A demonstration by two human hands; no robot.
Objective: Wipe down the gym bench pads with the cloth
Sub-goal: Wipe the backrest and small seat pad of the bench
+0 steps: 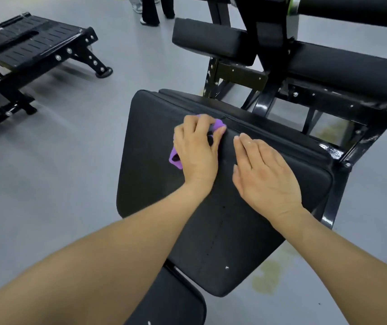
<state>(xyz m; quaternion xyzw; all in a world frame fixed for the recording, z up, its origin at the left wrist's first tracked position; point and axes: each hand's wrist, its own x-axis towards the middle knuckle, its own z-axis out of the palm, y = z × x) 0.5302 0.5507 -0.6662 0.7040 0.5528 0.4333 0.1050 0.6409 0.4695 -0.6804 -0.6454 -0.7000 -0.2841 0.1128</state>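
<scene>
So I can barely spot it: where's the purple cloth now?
Head view, centre: the purple cloth is bunched under the left hand on the large black pad, beside the flat right hand.

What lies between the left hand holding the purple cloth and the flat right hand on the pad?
Only bare black pad separates the left hand and right hand, in the head view.

Purple cloth (175,158) on a black pad (155,146)

The pad was plain black with a dotted seam line; the frame (261,103) was glossy black (paint chipped white in spots), the floor (58,160) grey with yellowish stains.
</scene>
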